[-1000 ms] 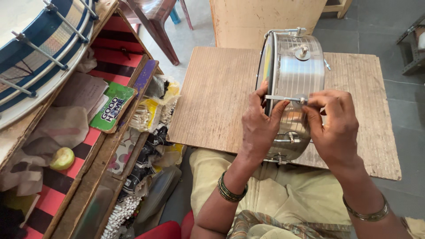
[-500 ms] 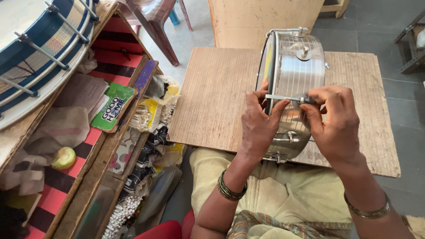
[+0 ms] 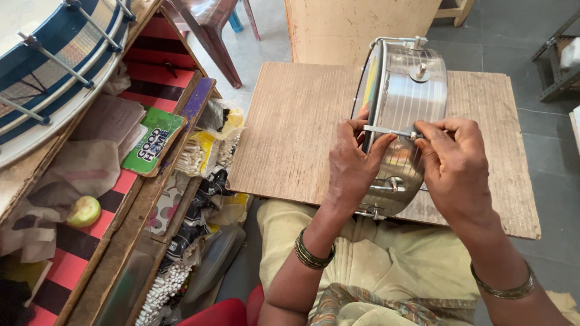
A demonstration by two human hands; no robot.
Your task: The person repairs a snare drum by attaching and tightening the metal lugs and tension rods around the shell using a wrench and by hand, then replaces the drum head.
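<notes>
Two hands are on the metal drum (image 3: pixel 403 115) right now, and it stands on its edge at the near edge of the wooden board (image 3: pixel 290 139), leaning toward the person's lap. Left hand (image 3: pixel 353 163) wraps the shell from the left, thumb and fingers pressed against the rim to keep it steady, closed on the drum itself. Right hand (image 3: pixel 456 169) comes in from the other side, fingertips pinched tight on the end of the thin tension rod (image 3: pixel 389 130) that runs across the shell. That pinch is narrow, thumb against forefinger, right at the rod's lug end. Lower down, another lug fitting (image 3: pixel 393 185) shows on the shell, just beside the left palm.

Doing this well, I'd say, means keeping the left hand firm so the drum cannot roll on the board, and keeping the rod square to the shell while the fingers work it, so the thread seats cleanly and does not bind.

Off the board's left edge sits a tray of small packets (image 3: pixel 205 151), and a large blue drum (image 3: pixel 54 66) lies beyond
</notes>
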